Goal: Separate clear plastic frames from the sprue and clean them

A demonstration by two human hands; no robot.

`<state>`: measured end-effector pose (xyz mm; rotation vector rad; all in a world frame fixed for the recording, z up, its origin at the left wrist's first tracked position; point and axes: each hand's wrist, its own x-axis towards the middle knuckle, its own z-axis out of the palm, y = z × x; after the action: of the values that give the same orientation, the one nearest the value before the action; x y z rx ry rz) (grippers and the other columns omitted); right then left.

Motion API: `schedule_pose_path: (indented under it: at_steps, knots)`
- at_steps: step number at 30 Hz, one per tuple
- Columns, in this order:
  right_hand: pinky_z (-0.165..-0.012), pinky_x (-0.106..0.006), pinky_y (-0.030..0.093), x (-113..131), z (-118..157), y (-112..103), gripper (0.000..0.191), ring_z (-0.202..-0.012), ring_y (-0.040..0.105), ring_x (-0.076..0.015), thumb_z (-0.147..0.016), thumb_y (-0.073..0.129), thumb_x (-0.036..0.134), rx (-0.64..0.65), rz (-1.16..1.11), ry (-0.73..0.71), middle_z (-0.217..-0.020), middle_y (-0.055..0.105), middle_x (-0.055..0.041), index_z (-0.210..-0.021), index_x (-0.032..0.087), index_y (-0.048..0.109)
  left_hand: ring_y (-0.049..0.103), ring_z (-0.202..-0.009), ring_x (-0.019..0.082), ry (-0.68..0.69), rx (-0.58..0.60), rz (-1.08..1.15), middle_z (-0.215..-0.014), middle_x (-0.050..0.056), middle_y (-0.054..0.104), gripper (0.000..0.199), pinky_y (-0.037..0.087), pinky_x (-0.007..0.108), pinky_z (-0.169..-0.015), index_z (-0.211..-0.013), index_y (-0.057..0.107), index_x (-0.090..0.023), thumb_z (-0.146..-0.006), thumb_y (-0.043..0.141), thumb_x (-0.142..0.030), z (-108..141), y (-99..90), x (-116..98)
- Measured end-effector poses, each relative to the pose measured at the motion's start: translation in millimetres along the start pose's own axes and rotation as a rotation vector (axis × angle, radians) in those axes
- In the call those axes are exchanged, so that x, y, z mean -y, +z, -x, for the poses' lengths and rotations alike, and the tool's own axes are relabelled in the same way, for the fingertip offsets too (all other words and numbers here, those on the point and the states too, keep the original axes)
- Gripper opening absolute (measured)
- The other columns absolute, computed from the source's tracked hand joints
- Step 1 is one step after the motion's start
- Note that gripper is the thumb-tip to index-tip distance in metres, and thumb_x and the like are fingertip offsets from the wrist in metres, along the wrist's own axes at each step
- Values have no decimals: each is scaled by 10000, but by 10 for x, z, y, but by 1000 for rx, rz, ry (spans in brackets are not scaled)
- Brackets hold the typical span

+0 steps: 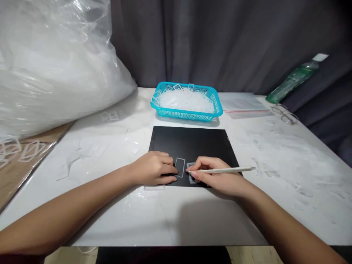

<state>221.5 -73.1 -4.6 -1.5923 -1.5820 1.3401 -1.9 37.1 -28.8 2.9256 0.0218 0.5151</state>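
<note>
On the black mat (189, 141), a thin translucent rectangular frame (180, 158) lies between my two hands. My left hand (156, 168) rests palm down at the mat's front left, fingers a little apart, with fingertips at the frame's left edge. My right hand (214, 174) is closed in a pen grip on a slim white pen-like tool (225, 170). Its dark tip points left, close to the frame's right side. More clear frames (191, 180) lie partly hidden under my right fingers. Another pale frame (154, 187) lies by my left wrist, at the mat's front edge.
Behind the mat stands a blue basket (189, 114) heaped with small white pieces. A large clear bag (55, 73) bulges over the left side. At the back right are zip bags (244, 104), a green bottle (294, 79) and glasses (286, 114). Clear scraps (288, 165) cover the right.
</note>
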Motion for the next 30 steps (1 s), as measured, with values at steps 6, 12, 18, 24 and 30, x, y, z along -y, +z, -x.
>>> schedule_pose_path:
  at_steps: [6, 12, 18, 24, 30]
  knots:
    - [-472, -200, 445, 1, 58, 69, 201, -596, 634, -116, -891, 568, 384, -112, -189, -95, -781, 714, -35, -963, 197, 579, 500, -544, 130, 169, -114, -225, -620, 1, 576, 175, 354, 281, -501, -905, 637, -156, -927, 464, -162, -29, -105, -62]
    - [-534, -255, 526, 10, 135, 252, 119, -737, 692, -155, -952, 469, 291, -232, -122, -441, -989, 707, -70, -913, 222, 558, 505, -487, 114, 285, -359, -321, -587, -28, 566, 82, 396, 262, -461, -909, 592, -153, -855, 534, -130, -35, -266, -123]
    - [-593, -270, 516, -5, 138, 335, 278, -778, 667, -156, -820, 649, 112, -276, 8, -670, -942, 684, -40, -831, 248, 407, 520, -481, 107, 291, -384, -291, -585, -33, 579, 68, 408, 257, -442, -877, 583, -164, -874, 517, -149, -51, -268, -163]
    - [-532, -236, 475, -13, 117, 393, 302, -628, 594, -105, -810, 652, 127, -248, 32, -685, -886, 678, -21, -777, 242, 374, 521, -485, 121, 278, -382, -230, -584, -13, 577, 137, 391, 270, -432, -895, 583, -147, -909, 447, -154, -68, -260, -221]
    - [-520, -217, 461, 24, 129, 404, 308, -630, 605, -106, -789, 635, 125, -291, 99, -712, -786, 644, 11, -728, 245, 359, 511, -490, 124, 289, -376, -216, -601, -11, 548, 85, 376, 271, -427, -901, 583, -129, -884, 502, -148, -63, -225, -253]
